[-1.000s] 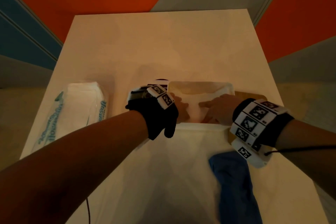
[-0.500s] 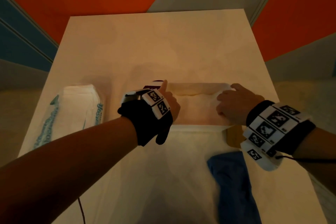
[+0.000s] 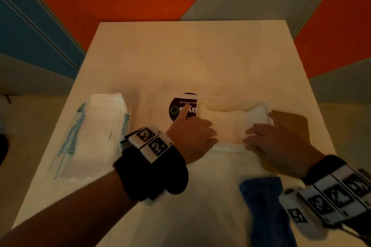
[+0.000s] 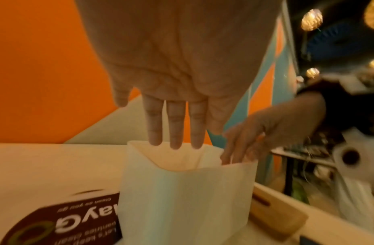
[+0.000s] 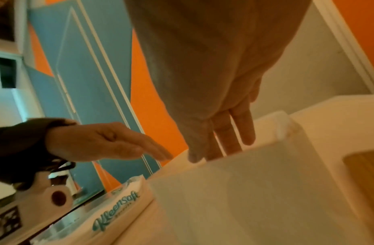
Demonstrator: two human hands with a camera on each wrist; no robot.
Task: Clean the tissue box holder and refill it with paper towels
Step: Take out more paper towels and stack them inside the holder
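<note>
The white tissue box holder [image 3: 226, 148] stands open-topped mid-table with a stack of white paper towels [image 3: 230, 120] inside it. My left hand [image 3: 192, 134] lies on the stack's left part, fingers straight, index finger stretched out over the holder's left end. My right hand [image 3: 281, 144] lies on the right part with straight fingers. In the left wrist view my left hand's fingertips [image 4: 175, 144] reach just over the holder [image 4: 186, 190] rim. In the right wrist view my right hand's fingertips [image 5: 219, 149] dip past the holder [image 5: 244, 182] edge.
A wooden lid [image 3: 289, 120] lies right of the holder. A blue cloth [image 3: 267, 210] lies near the front right. A Kleensoft tissue pack [image 3: 92, 138] lies at the left. A dark round sticker [image 3: 178, 109] sits beside the holder's left end.
My right hand left the holder's inside, went to its right end, then came onto the towels. My left hand slid from the left end onto the stack.
</note>
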